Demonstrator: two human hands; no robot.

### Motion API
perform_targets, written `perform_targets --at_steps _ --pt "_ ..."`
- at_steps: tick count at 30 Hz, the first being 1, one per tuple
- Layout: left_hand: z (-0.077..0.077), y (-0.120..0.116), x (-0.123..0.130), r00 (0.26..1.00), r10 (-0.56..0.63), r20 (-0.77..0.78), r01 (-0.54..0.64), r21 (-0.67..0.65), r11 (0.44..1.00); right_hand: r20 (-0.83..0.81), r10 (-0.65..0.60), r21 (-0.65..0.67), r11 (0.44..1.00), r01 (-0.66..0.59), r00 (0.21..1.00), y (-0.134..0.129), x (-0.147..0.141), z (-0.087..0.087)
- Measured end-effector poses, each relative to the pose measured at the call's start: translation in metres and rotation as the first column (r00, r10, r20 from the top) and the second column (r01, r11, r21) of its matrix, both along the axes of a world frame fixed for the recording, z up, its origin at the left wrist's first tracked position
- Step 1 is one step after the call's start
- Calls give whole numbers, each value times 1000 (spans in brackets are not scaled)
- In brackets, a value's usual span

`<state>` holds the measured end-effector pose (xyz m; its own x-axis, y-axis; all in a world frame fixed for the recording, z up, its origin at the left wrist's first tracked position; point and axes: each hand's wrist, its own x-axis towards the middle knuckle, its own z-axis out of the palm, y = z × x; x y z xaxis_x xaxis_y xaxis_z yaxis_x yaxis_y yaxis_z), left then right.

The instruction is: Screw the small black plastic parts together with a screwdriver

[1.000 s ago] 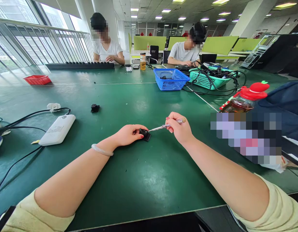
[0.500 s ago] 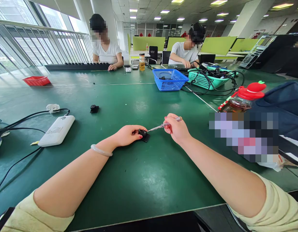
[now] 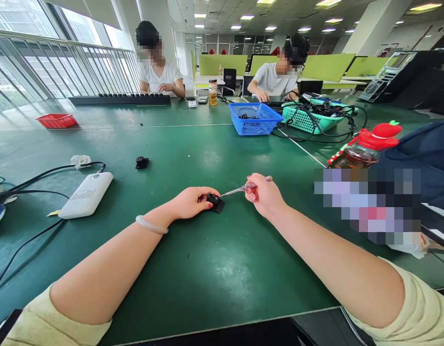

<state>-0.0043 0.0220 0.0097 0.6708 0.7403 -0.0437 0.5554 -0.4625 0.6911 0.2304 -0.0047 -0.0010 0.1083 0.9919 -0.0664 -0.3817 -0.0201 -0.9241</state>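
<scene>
My left hand [image 3: 190, 202] is closed on a small black part [image 3: 216, 203] with a flat square base, pinching it between thumb and fingers on the green table [image 3: 178, 269]. In my right hand [image 3: 263, 193] a screwdriver [image 3: 240, 189] with a clear handle is gripped. Its thin shaft slants left and down, and the tip meets the upper right side of the black part or lies just beside it; I cannot tell which. Another small black part [image 3: 141, 162] stands alone, further off to the left.
At left lie a white power bank [image 3: 86, 194] and black cables. Further back are a red tray [image 3: 56, 121], a blue basket [image 3: 255, 126] and a teal basket [image 3: 304, 120] of cables. A red-lidded bottle [image 3: 368, 146] stands right. Two people sit opposite.
My hands, the black part and the screwdriver stay almost in place; the right hand sits slightly lower. The person at back left has drawn a hand up from the table.
</scene>
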Motion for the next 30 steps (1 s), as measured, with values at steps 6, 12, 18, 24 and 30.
perform_targets --at_steps 6,12,18,24,30 --pt "-1 0 1 1000 -3 -21 3 15 1000 -52 24 -40 999 -26 998 -4 -8 5" --pt "1 -1 3 1000 -8 -29 9 10 1000 215 -63 189 982 22 974 -19 -10 17" --pt "2 -1 2 1000 -3 -31 3 6 1000 504 -146 351 935 -47 851 -25 -5 19" --pt "0 -1 1 1000 -5 -30 6 7 1000 602 -188 433 894 -119 776 -29 -8 16" --pt "1 0 1 1000 -14 -20 14 7 1000 621 -271 492 865 -97 735 -35 -14 14"
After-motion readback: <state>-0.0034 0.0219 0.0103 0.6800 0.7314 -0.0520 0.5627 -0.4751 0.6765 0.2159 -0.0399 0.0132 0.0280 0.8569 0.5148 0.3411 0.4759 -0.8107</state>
